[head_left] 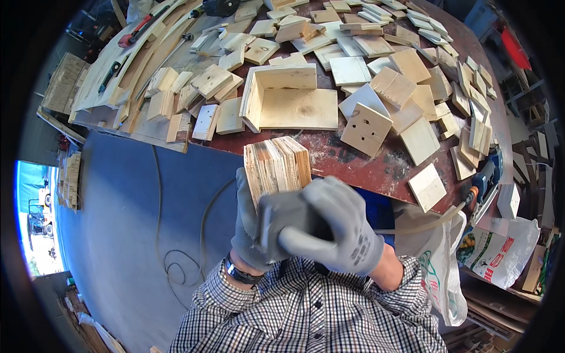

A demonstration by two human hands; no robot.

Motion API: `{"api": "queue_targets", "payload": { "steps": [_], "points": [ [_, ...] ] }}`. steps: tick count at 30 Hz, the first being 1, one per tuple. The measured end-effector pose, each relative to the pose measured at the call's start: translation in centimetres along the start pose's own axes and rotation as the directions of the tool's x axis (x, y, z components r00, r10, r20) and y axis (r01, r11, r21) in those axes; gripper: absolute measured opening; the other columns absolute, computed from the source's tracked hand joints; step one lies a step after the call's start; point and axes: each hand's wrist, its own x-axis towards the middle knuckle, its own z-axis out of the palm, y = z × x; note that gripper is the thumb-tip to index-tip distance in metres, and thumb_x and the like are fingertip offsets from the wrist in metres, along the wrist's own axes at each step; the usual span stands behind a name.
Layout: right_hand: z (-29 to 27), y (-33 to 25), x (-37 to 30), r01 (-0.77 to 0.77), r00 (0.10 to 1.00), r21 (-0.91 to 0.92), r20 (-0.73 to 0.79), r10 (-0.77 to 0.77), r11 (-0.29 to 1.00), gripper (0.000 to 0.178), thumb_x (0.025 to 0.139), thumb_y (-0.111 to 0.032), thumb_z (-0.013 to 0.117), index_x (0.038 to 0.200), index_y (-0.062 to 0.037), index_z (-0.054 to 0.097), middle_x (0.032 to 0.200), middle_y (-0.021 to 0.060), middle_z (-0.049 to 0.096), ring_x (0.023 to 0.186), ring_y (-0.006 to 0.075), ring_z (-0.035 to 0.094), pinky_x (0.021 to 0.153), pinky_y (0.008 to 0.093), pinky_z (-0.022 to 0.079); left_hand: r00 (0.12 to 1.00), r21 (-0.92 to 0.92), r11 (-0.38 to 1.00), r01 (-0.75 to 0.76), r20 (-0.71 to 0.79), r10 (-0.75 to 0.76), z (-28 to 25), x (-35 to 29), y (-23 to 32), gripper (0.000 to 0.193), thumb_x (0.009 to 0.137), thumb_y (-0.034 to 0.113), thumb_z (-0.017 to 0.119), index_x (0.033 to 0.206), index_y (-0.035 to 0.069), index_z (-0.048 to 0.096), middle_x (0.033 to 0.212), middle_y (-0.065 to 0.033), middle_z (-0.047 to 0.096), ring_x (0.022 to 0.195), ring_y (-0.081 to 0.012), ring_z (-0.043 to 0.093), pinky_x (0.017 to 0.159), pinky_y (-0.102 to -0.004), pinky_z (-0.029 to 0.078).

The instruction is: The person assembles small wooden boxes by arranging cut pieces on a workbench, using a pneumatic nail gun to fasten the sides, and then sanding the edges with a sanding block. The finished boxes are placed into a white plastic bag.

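Note:
In front of my checked shirt, a stack of several small wooden boards (275, 167) stands on edge, its rough side faces showing. My left hand (246, 215), in a grey glove, is closed around the left side of the stack; part of it is hidden. My right hand (341, 226), gloved too, grips a dark grey block-like object (281, 222), smeared by motion, at the near end of the boards. I cannot tell its exact kind. Just beyond the stack, an L-shaped wooden corner frame (300, 109) rests at the table edge.
Loose wooden squares (388, 88) cover much of the dark red table (347, 167). Long planks (126, 65) with tools lie at the far left. A blue power tool (485, 176) sits at the right edge, above plastic bags (450, 265). A cable (203, 217) trails over the floor.

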Motion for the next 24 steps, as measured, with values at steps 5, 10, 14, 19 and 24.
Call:
{"api": "queue_targets", "payload": {
  "steps": [5, 10, 14, 19, 24],
  "points": [
    [-1.1, 3.1, 1.0, -0.106, 0.994, -0.088, -0.020, 0.105, 0.990, 0.059, 0.085, -0.019, 0.079, 0.142, -0.0165, 0.064, 0.137, 0.0285, 0.056, 0.120, 0.0465, 0.062, 0.103, 0.0569, 0.051, 0.994, 0.067, 0.998, 0.012, 0.105, -0.019, -0.1, 1.0, 0.2, 0.063, 0.104, 0.050, 0.066, 0.153, 0.012, 0.051, 0.152, -0.0129, 0.056, 0.133, -0.0330, 0.061, 0.115, -0.0510, 0.047],
    [-0.8, 0.8, 1.1, 0.062, 0.990, -0.145, 0.134, -0.043, 0.987, 0.060, 0.087, -0.030, 0.078, 0.145, -0.0304, 0.063, 0.135, 0.0162, 0.061, 0.119, 0.0331, 0.069, 0.107, 0.0504, 0.055, 0.995, 0.015, 1.000, 0.010, 0.101, -0.012, 0.0, 0.0, 0.1, 0.064, 0.107, 0.055, 0.057, 0.156, 0.014, 0.048, 0.156, -0.0130, 0.054, 0.136, -0.0332, 0.059, 0.117, -0.0532, 0.045],
    [-1.4, 2.8, 1.9, -0.015, 0.997, -0.144, 0.069, 0.025, 0.990, 0.059, 0.087, -0.028, 0.076, 0.144, -0.0295, 0.062, 0.130, 0.0165, 0.063, 0.112, 0.0368, 0.070, 0.099, 0.0469, 0.057, 0.974, -0.384, 0.902, 0.199, 0.181, -0.138, -0.4, 0.6, 0.1, 0.070, 0.106, 0.063, 0.048, 0.159, 0.017, 0.046, 0.158, -0.0133, 0.051, 0.141, -0.0338, 0.055, 0.120, -0.0558, 0.041],
    [-0.5, 0.7, 2.0, 0.063, 0.996, -0.043, 0.064, -0.061, 0.997, 0.056, 0.089, -0.017, 0.073, 0.142, -0.0283, 0.063, 0.130, 0.0211, 0.063, 0.109, 0.0413, 0.069, 0.094, 0.0495, 0.057, 0.891, -0.910, -0.293, 0.293, 0.371, -0.263, 0.7, -0.1, -0.2, 0.078, 0.106, 0.073, 0.037, 0.162, 0.019, 0.043, 0.162, -0.0138, 0.047, 0.146, -0.0346, 0.049, 0.124, -0.0590, 0.035],
    [-1.8, 7.5, -0.5, -0.247, 0.968, -0.134, -0.002, 0.249, 0.960, 0.062, 0.094, -0.021, 0.074, 0.152, -0.0113, 0.056, 0.148, 0.0314, 0.048, 0.131, 0.0486, 0.052, 0.111, 0.0555, 0.043, 0.750, -0.617, -0.763, 0.192, 0.593, -0.291, 0.5, 2.3, 0.9, 0.074, 0.109, 0.071, 0.028, 0.158, 0.019, 0.047, 0.151, -0.0155, 0.056, 0.142, -0.0454, 0.048, 0.129, -0.0579, 0.029]
  ]
}}
